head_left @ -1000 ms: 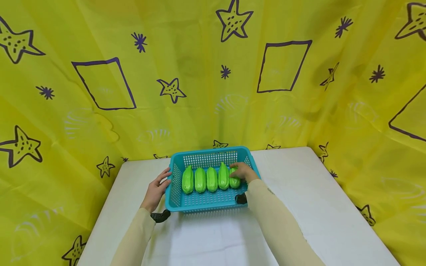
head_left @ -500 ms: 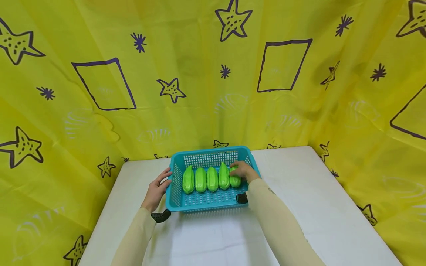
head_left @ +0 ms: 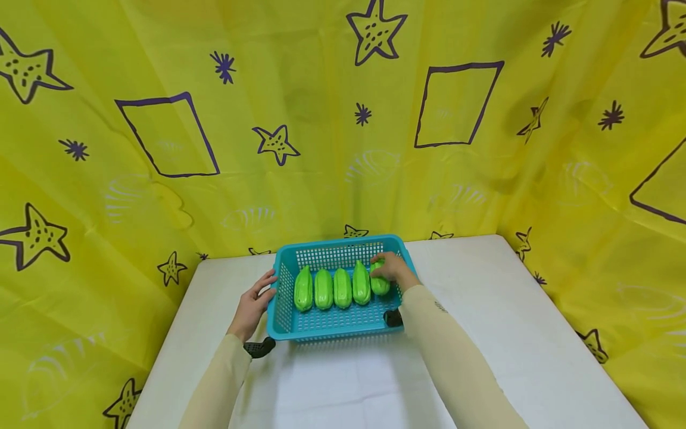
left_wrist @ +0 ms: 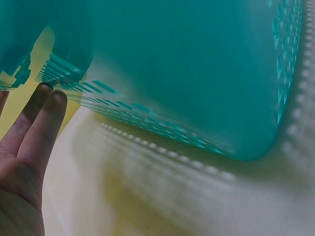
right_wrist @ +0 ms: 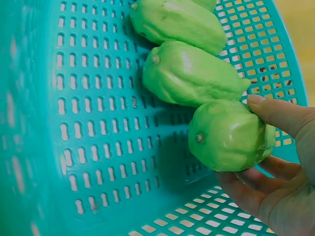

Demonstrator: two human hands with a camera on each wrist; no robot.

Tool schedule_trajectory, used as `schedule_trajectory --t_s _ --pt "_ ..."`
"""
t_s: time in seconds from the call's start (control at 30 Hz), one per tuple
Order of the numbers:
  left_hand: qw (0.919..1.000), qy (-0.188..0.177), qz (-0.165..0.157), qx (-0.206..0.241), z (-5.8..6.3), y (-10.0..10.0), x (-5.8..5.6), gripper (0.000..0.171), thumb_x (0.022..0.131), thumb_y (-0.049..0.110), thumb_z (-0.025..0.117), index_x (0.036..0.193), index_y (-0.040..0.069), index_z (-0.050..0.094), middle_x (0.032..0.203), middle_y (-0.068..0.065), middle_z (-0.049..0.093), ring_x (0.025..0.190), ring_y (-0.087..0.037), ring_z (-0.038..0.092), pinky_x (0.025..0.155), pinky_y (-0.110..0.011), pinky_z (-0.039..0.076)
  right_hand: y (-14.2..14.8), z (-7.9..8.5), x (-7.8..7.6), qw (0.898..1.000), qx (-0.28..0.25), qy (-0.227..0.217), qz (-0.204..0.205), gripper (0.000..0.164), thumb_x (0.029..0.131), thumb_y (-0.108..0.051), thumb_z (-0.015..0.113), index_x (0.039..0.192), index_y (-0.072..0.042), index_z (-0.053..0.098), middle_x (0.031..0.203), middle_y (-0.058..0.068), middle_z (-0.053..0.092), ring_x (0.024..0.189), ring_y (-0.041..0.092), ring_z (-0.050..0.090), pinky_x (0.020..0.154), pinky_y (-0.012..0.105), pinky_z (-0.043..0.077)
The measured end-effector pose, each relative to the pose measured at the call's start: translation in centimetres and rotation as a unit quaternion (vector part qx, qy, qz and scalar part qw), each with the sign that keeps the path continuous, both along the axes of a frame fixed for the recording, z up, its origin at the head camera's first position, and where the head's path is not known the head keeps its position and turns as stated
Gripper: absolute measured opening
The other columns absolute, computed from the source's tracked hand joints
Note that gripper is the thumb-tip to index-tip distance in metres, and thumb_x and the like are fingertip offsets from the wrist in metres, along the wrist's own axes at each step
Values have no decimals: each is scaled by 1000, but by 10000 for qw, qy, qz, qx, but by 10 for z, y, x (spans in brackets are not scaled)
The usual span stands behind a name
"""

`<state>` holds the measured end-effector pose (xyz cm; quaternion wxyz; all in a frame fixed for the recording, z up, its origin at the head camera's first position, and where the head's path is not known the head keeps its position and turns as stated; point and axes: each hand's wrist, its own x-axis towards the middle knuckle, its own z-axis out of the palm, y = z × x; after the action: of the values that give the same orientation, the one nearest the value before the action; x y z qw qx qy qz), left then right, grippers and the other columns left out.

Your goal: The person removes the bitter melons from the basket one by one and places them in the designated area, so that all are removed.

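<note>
A blue-green perforated plastic basket (head_left: 337,326) holds a row of several bright green, ribbed, elongated gourds (head_left: 324,289). At the right end of that row, my right hand (head_left: 395,269) grips the last green gourd (right_wrist: 226,137), thumb on one side and fingers curled on the other. In the right wrist view its blunt end tips up towards the camera, beside a neighbouring green gourd (right_wrist: 189,73). My left hand (head_left: 253,307) rests at the basket's left side, fingers extended. Its fingertips (left_wrist: 58,98) meet the perforated wall in the left wrist view; the thumb is hidden there.
The basket stands on a white-covered table (head_left: 343,393), close to its back edge. Yellow curtains (head_left: 321,196) printed with stars and squares rise behind and on both sides. Black straps (head_left: 259,348) show near both wrists.
My right hand has moved slightly away from me and up with the end gourd, which now sits higher than before. My left hand and the basket stay put.
</note>
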<state>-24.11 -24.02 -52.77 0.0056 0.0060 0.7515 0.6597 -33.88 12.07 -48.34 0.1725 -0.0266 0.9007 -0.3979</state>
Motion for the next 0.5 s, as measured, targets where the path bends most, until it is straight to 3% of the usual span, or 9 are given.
schedule_trajectory --t_s 0.3,0.5 --pt "10000 -30 25 -71 -1 0 -2 43 101 23 55 141 7 50 157 7 30 134 -27 45 102 -43 45 4 12 1 9995 -224 186 151 45 90 -12 70 132 -3 57 139 25 48 94 29 58 67 37 55" --pt "10000 -66 17 -47 -1 0 -2 44 101 24 55 142 7 49 158 7 30 134 -27 45 99 -34 48 5 17 0 9984 -344 332 312 45 92 -13 69 134 -3 55 147 27 38 93 29 59 66 34 53"
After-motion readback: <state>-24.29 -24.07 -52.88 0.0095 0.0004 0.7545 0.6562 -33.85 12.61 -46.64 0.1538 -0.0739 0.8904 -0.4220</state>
